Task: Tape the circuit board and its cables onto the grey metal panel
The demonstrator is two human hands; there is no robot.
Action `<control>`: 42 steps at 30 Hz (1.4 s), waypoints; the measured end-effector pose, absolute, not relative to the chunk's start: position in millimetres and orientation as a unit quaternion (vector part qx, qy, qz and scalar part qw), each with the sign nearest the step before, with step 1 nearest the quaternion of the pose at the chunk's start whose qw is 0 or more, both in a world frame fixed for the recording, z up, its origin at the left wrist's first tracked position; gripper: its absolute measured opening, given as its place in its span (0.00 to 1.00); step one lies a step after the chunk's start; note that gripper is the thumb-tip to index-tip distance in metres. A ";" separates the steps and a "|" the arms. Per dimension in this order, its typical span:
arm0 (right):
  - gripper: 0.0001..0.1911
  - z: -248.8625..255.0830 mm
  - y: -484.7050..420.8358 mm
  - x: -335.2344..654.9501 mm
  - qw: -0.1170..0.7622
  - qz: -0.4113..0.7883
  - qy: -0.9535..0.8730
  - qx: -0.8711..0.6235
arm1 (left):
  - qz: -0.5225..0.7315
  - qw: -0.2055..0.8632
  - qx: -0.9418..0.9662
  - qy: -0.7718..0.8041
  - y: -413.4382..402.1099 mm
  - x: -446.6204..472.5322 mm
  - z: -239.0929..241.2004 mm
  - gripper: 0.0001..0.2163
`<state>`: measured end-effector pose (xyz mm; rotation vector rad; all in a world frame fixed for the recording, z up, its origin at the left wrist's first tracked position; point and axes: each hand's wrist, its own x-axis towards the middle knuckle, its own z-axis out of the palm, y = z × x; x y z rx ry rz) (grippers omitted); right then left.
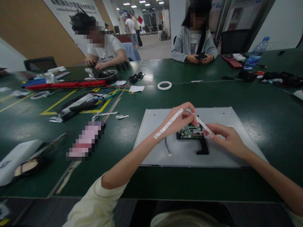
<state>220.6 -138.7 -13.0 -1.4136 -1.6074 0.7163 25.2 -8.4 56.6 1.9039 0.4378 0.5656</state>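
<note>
A short strip of white tape (203,124) is stretched between my two hands. My left hand (178,120) pinches its upper left end, and my right hand (226,137) pinches the lower right end. Another white strip (168,123) is stuck along the back of my left hand and wrist. Just beneath the tape is a green circuit board (189,132), partly covered by my left fingers. It sits in a black frame (202,148) on a pale grey flat panel (151,154). From the board's left side, a thin grey cable (167,146) runs towards me across the panel.
A roll of white tape (164,85) lies beyond the panel. To the left are a phone (86,138), a white case (20,160) and a black pouch (79,105). A water bottle (257,53) stands at the far right. Two people sit across the table (132,186).
</note>
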 end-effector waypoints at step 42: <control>0.19 -10.1 -135.5 231.4 0.315 0.460 -0.589 -0.585 | -0.015 0.459 0.858 0.229 -28.5 24.6 48.3 0.10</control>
